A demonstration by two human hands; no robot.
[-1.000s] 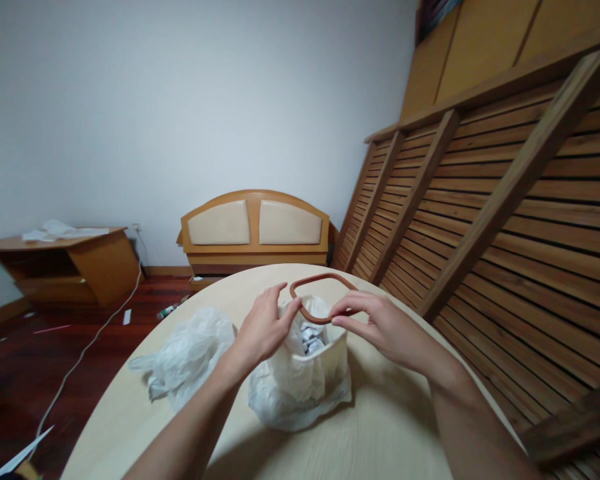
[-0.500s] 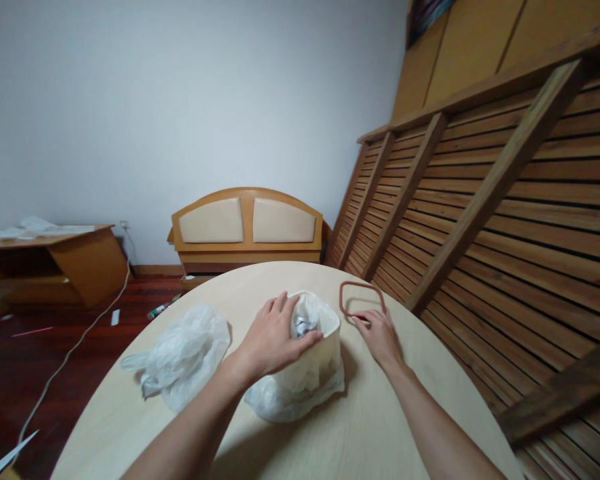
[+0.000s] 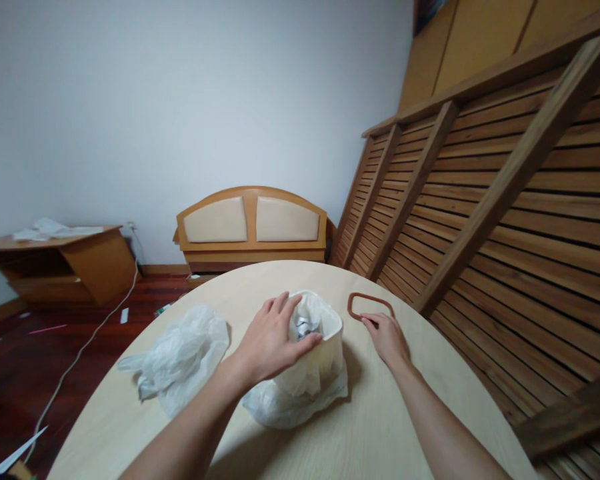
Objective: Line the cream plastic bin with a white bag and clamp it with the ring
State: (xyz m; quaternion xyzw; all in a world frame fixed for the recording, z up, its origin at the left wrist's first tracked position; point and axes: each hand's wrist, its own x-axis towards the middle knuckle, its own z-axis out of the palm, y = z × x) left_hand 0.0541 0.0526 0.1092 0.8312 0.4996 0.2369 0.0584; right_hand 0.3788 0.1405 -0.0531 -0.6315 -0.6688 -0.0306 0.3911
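While your right hand [image 3: 386, 337] pinches the near edge of the brown frame [image 3: 370, 296] between thumb and fingers, the frame is located on the right, at the far part of the round table [image 3: 350, 443]; whether it touches the tabletop cannot be determined. Left of it, apart, stands the bag-lined bin [image 3: 307, 377], with crumpled paper [image 3: 307, 327] inside. Your left hand [image 3: 273, 333] is spread over the bin's left side, thumb and fingers well apart; a firm grip cannot be confirmed. Further left lies a crumpled plastic bag [image 3: 180, 357]. Beyond the table stands a headboard [image 3: 251, 227].
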